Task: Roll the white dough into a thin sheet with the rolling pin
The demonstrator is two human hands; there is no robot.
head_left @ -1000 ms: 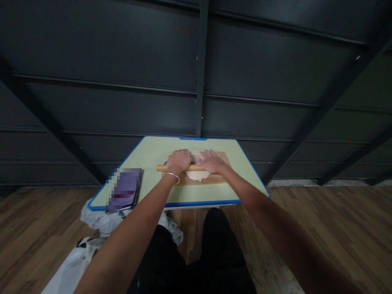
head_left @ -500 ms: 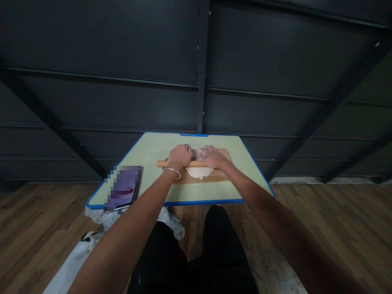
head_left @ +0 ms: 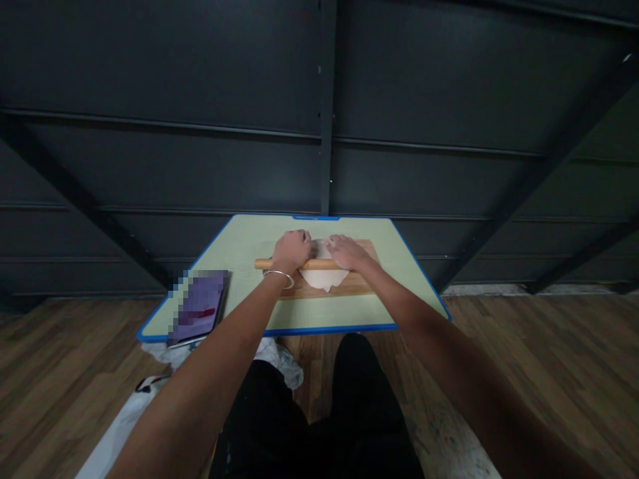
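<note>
Seated person at a low table [head_left: 239, 293], seen from beside them. Nearest, short of the table's near edge, the person's legs in dark trousers lay on the wooden floor [head_left: 549, 346], and a crumpled white cloth [head_left: 279, 362] lay beneath the table's near left corner. On that corner rested a dark flat device [head_left: 198, 308], its screen blurred. At the middle of the table's green top sat a wooden board [head_left: 349, 285] bearing a pale sheet of dough [head_left: 323, 277]. A rolling pin [head_left: 317, 265] lay crosswise on the dough, its left end reaching past the board over the table top. The left hand [head_left: 291, 249], a silver bangle [head_left: 279, 274] at its wrist, was curled closed over the pin's left part. The right hand [head_left: 347, 251] lay flat, fingers extended, palm pressing the pin's right part. Beyond the table's far edge stood a dark panelled wall [head_left: 200, 166].
</note>
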